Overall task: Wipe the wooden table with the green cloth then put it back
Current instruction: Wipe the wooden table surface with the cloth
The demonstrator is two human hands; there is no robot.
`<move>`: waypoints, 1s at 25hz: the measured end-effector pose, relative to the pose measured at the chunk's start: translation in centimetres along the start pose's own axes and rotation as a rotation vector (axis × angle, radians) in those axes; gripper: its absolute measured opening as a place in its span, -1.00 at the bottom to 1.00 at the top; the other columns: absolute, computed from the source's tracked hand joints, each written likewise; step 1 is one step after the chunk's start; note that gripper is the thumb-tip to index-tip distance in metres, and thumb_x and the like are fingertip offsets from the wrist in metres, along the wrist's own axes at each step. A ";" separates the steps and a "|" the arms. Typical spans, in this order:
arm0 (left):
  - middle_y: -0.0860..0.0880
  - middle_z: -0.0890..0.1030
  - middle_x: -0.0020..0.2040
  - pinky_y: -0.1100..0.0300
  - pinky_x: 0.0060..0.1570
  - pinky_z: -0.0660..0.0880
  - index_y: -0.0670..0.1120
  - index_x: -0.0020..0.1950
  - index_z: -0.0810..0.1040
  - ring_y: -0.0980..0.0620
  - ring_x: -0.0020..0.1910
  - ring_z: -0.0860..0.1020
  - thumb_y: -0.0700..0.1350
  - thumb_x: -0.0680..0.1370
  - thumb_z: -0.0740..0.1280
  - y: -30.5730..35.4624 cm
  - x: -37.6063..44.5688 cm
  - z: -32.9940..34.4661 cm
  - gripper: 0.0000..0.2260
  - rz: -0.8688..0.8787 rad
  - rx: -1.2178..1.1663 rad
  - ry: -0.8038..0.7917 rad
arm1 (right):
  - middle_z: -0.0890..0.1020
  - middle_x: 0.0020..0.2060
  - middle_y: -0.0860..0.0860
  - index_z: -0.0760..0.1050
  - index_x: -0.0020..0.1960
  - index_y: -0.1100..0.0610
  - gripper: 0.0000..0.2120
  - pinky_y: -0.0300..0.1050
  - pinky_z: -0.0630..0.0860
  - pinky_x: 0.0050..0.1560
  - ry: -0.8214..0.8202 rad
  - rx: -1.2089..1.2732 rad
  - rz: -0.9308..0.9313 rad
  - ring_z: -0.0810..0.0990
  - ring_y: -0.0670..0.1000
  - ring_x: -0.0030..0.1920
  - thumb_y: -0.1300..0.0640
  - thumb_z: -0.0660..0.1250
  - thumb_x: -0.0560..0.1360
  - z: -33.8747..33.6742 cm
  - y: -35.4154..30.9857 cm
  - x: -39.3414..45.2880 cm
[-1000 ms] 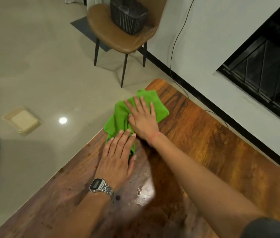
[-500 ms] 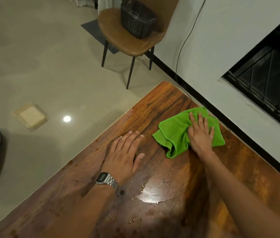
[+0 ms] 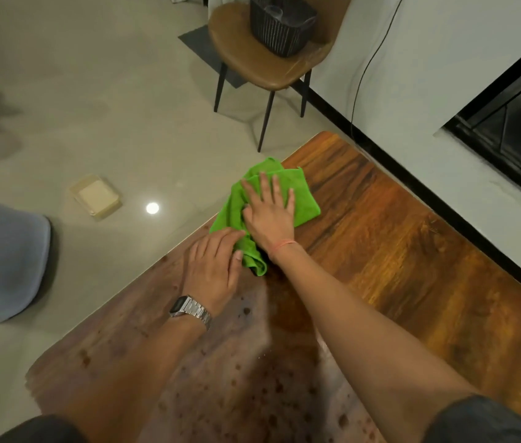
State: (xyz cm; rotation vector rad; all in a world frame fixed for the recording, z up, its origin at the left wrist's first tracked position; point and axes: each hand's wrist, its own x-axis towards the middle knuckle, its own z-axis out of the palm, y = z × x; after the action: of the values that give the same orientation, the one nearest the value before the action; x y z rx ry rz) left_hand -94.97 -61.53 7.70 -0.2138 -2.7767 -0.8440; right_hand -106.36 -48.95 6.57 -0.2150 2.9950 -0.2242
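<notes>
- Green cloth (image 3: 304,203) lies bunched at the tabletop's (image 3: 396,251) far left edge, part of it overhanging.
- Right hand (image 3: 270,219) presses flat on it, fingers spread, not clenched; left hand (image 3: 214,266) lies open, fingertips touching the cloth's near fold.
- Advice: spread the cloth flatter, keep the palm's weight even, overlap strokes, stay inside the edge.
- Dark specks dot the near tabletop; likely unwiped.
- Basket (image 3: 281,27) on the chair (image 3: 252,59) holds something glassy, unclear.
- Tub (image 3: 96,196) on the floor: contents pale, unidentified.
</notes>
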 end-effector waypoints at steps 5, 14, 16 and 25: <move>-0.09 0.58 -0.05 -0.03 -0.06 0.41 -0.11 -0.09 0.53 -0.15 -0.06 0.51 -0.06 0.54 0.15 -1.2 -2.5 -2.3 -0.80 -0.079 0.095 0.025 | -0.03 0.58 0.04 -0.08 0.57 -0.07 -0.43 0.26 -0.09 0.50 -0.041 -0.043 -0.169 -0.09 0.12 0.57 -0.09 -0.09 0.58 2.4 -5.2 -9.3; -0.03 0.50 0.31 0.00 0.15 0.47 -0.06 0.29 0.46 -0.08 0.21 0.50 -0.01 0.55 0.18 6.6 -14.9 -0.6 -0.66 0.193 0.049 -0.292 | 0.10 0.57 -0.01 0.25 0.50 0.02 -0.49 0.18 -0.01 0.49 0.007 -0.001 -0.147 0.03 0.05 0.56 -0.05 0.03 0.57 3.5 3.7 -28.0; 0.00 0.43 0.40 0.04 0.23 0.46 -0.02 0.40 0.36 -0.05 0.29 0.46 0.04 0.52 0.16 10.8 -18.6 1.3 -0.55 0.242 0.110 -0.426 | 0.07 0.57 -0.02 0.17 0.54 -0.02 -0.44 0.21 0.02 0.49 0.018 -0.029 -0.050 0.05 0.06 0.56 -0.04 0.02 0.54 3.3 7.6 -32.8; 0.06 0.05 0.55 0.09 0.42 0.00 0.03 0.54 0.00 0.03 0.51 0.16 0.05 0.56 0.09 17.5 -29.0 1.8 -0.43 0.362 0.267 -0.634 | 0.19 0.54 0.07 0.12 0.54 -0.06 -0.43 0.35 0.20 0.35 -0.010 -0.016 0.322 0.16 0.12 0.50 -0.06 -0.05 0.53 3.8 11.6 -47.6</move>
State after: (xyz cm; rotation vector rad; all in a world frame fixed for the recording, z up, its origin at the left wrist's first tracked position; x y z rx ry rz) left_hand -63.73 -48.18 7.94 -1.0563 -3.2071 -0.3426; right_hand -60.59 -30.93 6.67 0.2622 2.9642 -0.1634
